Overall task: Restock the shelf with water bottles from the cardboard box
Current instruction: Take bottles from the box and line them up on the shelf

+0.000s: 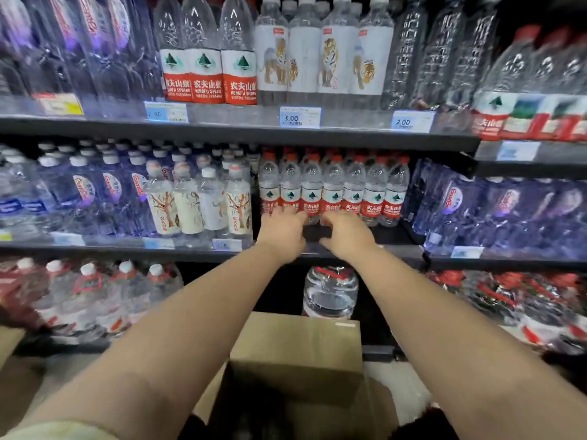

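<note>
A row of small water bottles with red labels and red caps (374, 192) stands on the middle shelf (397, 249). Both my arms reach forward to its left end. My left hand (281, 231) lies with its fingers spread against the lower parts of the two leftmost bottles (269, 182), without wrapping around them. My right hand (346, 235) touches the base of the bottle (332, 185) beside them; its fingertips are hidden, so I cannot tell whether it grips. The open cardboard box (295, 344) sits on the floor below my arms, its inside dark.
Bottles with tree-print labels (190, 204) stand just left of the red-label row, and blue-tinted bottles (476, 204) to the right. The upper shelf (241, 134) holds taller bottles and price tags. A large water jug (330, 290) stands on the bottom shelf behind the box.
</note>
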